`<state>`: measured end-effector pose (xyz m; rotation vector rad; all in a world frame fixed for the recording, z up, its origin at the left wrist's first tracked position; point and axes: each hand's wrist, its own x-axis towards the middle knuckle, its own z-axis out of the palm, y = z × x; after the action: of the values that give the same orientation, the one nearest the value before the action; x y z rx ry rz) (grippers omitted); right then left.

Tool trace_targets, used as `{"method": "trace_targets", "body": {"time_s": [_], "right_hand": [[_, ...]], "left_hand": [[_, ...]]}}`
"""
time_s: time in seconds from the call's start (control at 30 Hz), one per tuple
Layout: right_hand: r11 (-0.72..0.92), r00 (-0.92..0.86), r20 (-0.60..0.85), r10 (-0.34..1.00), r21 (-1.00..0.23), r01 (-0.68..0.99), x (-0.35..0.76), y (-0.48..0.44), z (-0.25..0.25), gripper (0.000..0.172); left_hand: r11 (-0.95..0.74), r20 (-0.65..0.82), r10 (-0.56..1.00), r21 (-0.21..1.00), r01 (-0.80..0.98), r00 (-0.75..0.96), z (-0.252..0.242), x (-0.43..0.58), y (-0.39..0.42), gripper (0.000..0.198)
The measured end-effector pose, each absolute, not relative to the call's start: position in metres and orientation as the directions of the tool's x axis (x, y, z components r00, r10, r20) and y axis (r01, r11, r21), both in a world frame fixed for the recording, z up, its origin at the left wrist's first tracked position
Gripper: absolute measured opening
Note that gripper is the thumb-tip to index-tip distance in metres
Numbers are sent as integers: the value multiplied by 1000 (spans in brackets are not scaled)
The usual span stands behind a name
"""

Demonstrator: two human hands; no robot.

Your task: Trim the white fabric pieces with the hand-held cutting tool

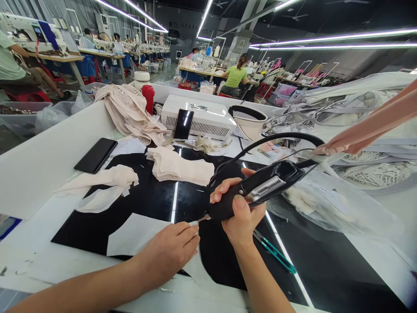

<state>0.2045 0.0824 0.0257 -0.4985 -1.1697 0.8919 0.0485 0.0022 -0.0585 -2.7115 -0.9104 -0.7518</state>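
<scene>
My right hand (241,217) is wrapped around a black handheld electric tool (257,182), its grip closed firmly with the thumb along the near side. The tool slants over the middle of the tabletop (39,256), its rounded end aimed down and left, close to the fingertips of my left hand (177,248). That hand's grip is pinched on the edge of a white fabric panel (137,234), which lies on the black mat (163,195) and passes beneath the hand. From my feed I can't tell whether the thin tip touches the cloth.

A black cord (276,135) arches behind the tool, and a strip of peach cloth (374,121) stretches from its far end up to the right. Teal thread snips (276,252) lie on the mat just beside my right wrist.

Beyond my hands I see a stack of cream fabric pieces (182,167), with looser cream pieces (114,176) to its left. One black phone (96,155) lies near the left wall; a second phone (183,124) leans against a white vented box (202,108). A clear plastic bag (325,204) sits to the right. Farther off, a person in a yellow-green shirt (236,77) sits among sewing stations.
</scene>
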Motion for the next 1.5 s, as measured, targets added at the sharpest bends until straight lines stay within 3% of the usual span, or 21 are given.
{"method": "trace_targets", "body": {"time_s": [0.57, 1.5], "right_hand": [[576, 143, 561, 815, -760, -302, 203, 84, 25, 46], [583, 143, 569, 810, -758, -292, 199, 77, 28, 43]], "left_hand": [[-763, 597, 504, -30, 646, 624, -62, 52, 4, 27], [-772, 518, 528, -37, 635, 673, -69, 51, 5, 18]]}}
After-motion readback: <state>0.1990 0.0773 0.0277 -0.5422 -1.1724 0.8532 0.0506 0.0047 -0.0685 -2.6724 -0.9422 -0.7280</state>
